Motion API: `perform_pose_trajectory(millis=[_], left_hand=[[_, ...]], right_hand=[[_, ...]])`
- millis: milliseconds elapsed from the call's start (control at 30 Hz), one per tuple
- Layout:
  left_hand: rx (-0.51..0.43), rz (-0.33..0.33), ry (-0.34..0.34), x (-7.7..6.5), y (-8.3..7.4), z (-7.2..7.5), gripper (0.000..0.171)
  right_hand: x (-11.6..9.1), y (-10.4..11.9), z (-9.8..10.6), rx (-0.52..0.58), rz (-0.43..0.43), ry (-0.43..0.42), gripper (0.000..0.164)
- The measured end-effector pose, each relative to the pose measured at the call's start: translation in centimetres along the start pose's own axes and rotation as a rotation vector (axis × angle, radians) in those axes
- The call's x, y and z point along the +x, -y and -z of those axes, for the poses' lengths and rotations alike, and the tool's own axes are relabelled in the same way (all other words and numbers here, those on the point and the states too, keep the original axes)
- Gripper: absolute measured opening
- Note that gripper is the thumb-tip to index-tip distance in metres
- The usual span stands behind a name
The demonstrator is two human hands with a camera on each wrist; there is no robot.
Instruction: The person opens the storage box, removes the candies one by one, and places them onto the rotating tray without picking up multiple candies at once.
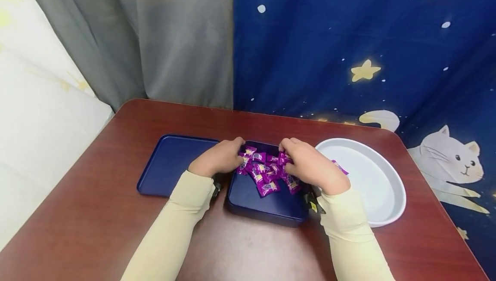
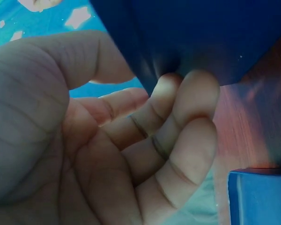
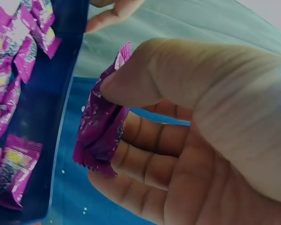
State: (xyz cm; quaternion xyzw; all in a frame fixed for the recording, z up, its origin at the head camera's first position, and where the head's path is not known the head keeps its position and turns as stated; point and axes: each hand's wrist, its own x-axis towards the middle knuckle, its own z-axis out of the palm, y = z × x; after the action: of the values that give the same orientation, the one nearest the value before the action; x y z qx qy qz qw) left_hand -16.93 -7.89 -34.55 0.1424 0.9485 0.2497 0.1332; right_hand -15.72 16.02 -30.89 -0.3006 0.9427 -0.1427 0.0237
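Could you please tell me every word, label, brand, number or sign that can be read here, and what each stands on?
None can be read with certainty.
Candy wrappers in the blue box: printed lettering, too small and blurred.
Held candy in the right grip: markings, too blurred.
Yellow patch by the right wrist: too small to tell.
Curtain: pictures only, no words visible.

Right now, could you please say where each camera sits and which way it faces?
Head: on the head, facing forward and down at the table; left hand, right hand and sleeves show.
Left wrist: on that wrist, facing palm and fingers at the blue box.
Right wrist: likewise, facing fingers pinching a purple packet; left fingers show.
Head and right wrist share packets inside the box.
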Motion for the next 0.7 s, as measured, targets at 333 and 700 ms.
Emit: perform_pose_trajectory(millis=[333, 700], left_hand=[[0.033, -0.034, -0.013, 0.0, -0.2, 0.4, 0.048], [0.091, -0.041, -0.054, 0.1, -0.2, 0.1, 0.044]], right_hand=[[-0.1, -1.3, 1.7, 0.004, -0.035, 0.006, 0.031], [-2.6, -4.9, 2.9, 0.034, -0.189, 0.017, 0.036]])
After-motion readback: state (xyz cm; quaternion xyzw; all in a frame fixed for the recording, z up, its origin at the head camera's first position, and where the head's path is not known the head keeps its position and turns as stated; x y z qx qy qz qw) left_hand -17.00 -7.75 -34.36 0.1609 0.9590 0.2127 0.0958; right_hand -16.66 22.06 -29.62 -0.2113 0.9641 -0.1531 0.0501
